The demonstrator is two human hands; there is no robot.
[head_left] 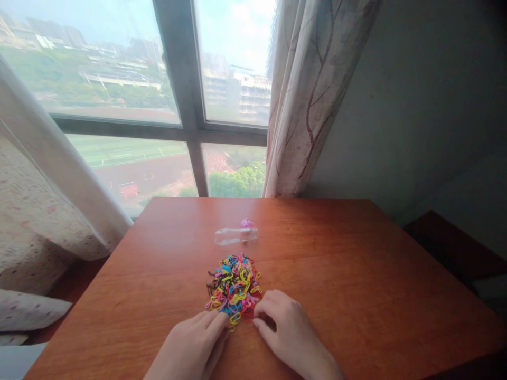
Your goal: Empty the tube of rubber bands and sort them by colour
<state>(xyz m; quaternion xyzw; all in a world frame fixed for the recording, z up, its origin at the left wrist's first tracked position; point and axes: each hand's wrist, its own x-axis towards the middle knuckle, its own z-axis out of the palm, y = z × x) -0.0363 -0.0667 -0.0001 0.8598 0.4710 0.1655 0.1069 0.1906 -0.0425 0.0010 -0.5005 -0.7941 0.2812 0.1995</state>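
Observation:
A heap of small colourful elastic bands [236, 282], in yellow, black, blue, pink and red, lies on the wooden table [336, 274]. At the heap's near left edge is my left hand [194, 340]; its fingers reach forward and touch the bands, with the thumb lower and apart. My right hand [283, 322] rests at the near right edge, fingers curled and the tips of thumb and forefinger brought close together beside some red bands. Whatever lies between those tips is too small to make out. One yellow band [235, 319] sits between the two hands.
Behind the heap lies a clear plastic bag or wrapper [235, 236], with a small pink item [246, 223] beside it. The window [194, 132] and patterned curtains [304, 100] stand beyond the table's far edge. A dark wooden surface [451, 243] is at the right.

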